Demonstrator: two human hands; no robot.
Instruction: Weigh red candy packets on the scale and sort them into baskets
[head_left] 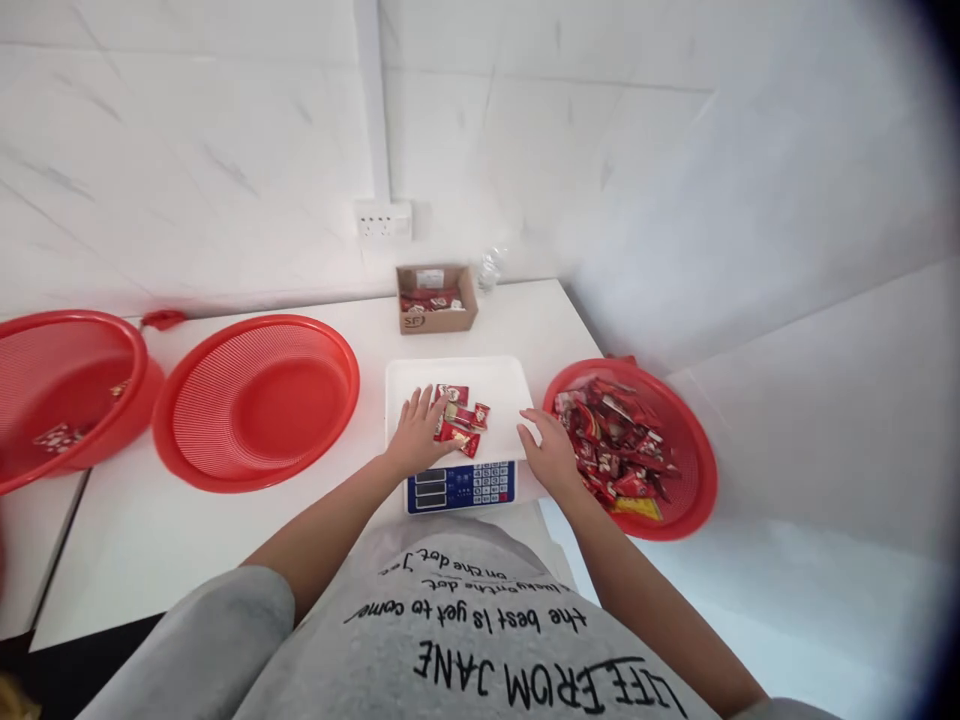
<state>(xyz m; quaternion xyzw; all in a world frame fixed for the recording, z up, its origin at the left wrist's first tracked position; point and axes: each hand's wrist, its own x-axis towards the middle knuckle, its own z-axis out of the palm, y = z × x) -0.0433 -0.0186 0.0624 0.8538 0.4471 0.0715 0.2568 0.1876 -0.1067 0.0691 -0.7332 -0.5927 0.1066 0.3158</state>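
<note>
A digital scale with a white tray point(502, 385) stands in front of me, its blue keypad panel point(460, 487) facing my body. Several small red candy packets point(466, 441) lie in a loose cluster on the tray. My left hand point(417, 434) rests at the tray's left side with fingers spread, its thumb beside the packets. At the tray's right edge is my right hand point(550, 450), fingers apart and nothing between them. Just right of it, a red plastic basket point(703, 480) holds a heap of red-wrapped packets point(619, 440) and a yellow one point(637, 508).
Behind the scale sits a small cardboard box point(436, 321) with red packets inside. A clear plastic item point(491, 268) is beside it. Left of the scale is a red basket point(259, 405); farther left, another basket point(142, 385) holds a few packets. A wall socket point(384, 220) is behind.
</note>
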